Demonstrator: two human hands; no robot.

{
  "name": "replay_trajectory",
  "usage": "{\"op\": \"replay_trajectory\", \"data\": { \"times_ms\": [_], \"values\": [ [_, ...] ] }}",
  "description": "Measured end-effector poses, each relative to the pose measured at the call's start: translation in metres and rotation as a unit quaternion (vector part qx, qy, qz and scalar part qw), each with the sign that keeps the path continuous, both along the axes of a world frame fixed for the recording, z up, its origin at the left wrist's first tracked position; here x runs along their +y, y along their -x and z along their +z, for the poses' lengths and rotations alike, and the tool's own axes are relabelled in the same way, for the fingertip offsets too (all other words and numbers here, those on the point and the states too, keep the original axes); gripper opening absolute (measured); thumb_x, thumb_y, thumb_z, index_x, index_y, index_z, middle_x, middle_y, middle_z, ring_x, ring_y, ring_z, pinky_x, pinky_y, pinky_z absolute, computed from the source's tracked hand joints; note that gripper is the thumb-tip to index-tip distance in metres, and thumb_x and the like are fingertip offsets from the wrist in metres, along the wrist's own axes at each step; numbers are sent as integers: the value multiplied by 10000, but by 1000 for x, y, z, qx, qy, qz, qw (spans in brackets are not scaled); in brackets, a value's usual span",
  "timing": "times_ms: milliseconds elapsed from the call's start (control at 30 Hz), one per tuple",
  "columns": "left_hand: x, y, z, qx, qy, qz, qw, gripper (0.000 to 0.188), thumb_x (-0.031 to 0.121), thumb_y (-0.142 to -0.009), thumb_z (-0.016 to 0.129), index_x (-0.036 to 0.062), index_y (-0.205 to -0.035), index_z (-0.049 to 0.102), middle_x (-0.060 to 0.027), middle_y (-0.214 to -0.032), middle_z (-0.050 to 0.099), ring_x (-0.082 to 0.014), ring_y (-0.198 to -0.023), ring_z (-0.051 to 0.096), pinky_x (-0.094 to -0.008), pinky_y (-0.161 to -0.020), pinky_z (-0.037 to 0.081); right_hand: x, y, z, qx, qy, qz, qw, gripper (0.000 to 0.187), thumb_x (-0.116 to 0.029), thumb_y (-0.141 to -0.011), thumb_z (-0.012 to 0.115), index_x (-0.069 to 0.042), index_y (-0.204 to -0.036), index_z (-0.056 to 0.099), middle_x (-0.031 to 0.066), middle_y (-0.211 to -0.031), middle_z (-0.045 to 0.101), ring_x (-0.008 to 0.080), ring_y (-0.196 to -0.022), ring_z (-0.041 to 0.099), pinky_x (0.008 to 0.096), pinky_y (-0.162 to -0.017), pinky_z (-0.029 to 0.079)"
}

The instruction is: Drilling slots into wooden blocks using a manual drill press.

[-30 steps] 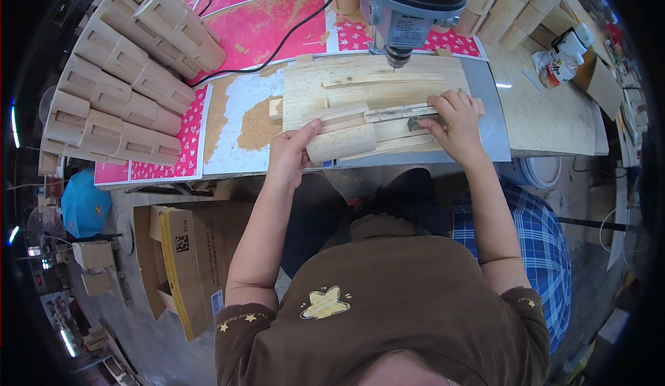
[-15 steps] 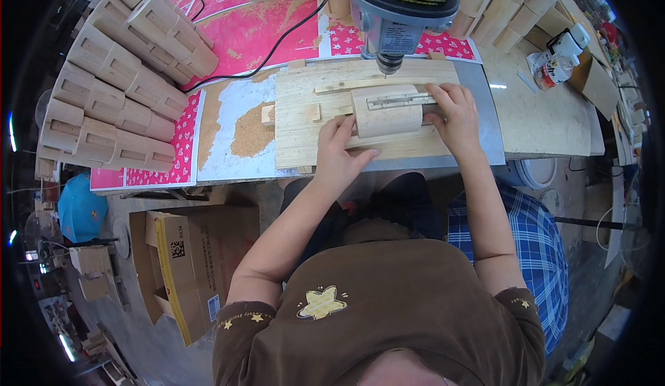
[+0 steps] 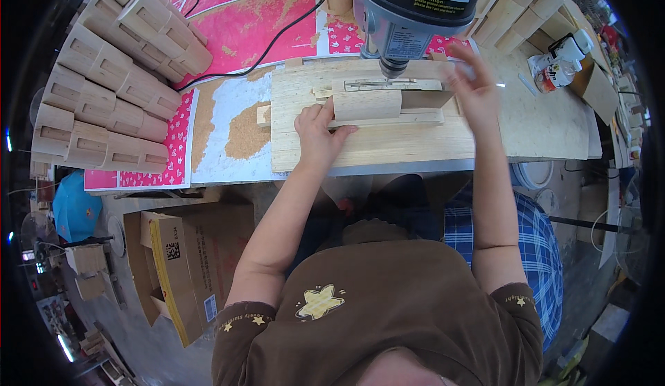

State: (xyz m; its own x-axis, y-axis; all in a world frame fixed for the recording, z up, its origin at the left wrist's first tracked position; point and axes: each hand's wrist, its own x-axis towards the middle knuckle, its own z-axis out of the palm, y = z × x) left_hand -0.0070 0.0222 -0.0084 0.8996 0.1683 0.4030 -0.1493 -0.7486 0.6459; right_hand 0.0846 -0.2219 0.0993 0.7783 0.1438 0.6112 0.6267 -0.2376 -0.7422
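A pale, rounded wooden piece lies lengthwise on a wooden board, between low wooden strips. Along its far upper side runs a narrow slotted recess, below the chuck of a drill press. My left hand grips the piece at its left end, fingers against the end and thumb along the near side. My right hand is raised off the right end, blurred, fingers apart and holding nothing. A brownish flat surface shows at the piece's right end.
Stacked wooden pieces with rectangular recesses stand at left, and more at the back right. A black cable crosses the pink-covered table. A plastic bottle stands at right. Below the table is a cardboard box.
The wooden piece has moved left and its recess has turned to the far side, nearer the chuck. My right hand has let go and lifted away right; my left hand has shifted left with the piece.
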Motion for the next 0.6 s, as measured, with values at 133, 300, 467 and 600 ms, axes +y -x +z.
{"op": "replay_trajectory", "data": {
  "times_ms": [133,300,467,600],
  "values": [
    [5,4,-3,-5,-9,11,1000,672,237,-536,820,121,-1154,585,-18,-793,529,-222,-827,482,-366,-812,320,-6,-43,86,-112,-158,-7,981,245,-126,-879,593,-5,-1092,574,81,-1065,594,147,-983,562,277,-853,455],
    [-1,2,4,5,-13,2,1000,665,239,-538,820,119,-1149,586,-15,-794,529,-220,-823,479,-367,-807,321,26,-67,147,-48,22,-20,998,324,-344,-946,478,-64,-1045,608,77,-933,612,138,-815,540,251,-703,435],
    [-3,0,3,-4,-17,-1,1000,652,237,-548,816,120,-1147,587,-16,-800,530,-223,-816,476,-368,-799,320,29,-25,151,-127,122,-112,978,304,-234,-919,484,40,-836,587,113,-642,525,158,-648,515,281,-629,419],
    [1,3,1,-4,-16,3,1000,648,236,-550,814,120,-1146,588,-19,-800,526,-225,-812,475,-370,-795,321,8,18,120,-116,185,-139,966,172,-160,-895,561,-3,-934,622,71,-791,612,123,-745,574,231,-665,435]
  ]
}}
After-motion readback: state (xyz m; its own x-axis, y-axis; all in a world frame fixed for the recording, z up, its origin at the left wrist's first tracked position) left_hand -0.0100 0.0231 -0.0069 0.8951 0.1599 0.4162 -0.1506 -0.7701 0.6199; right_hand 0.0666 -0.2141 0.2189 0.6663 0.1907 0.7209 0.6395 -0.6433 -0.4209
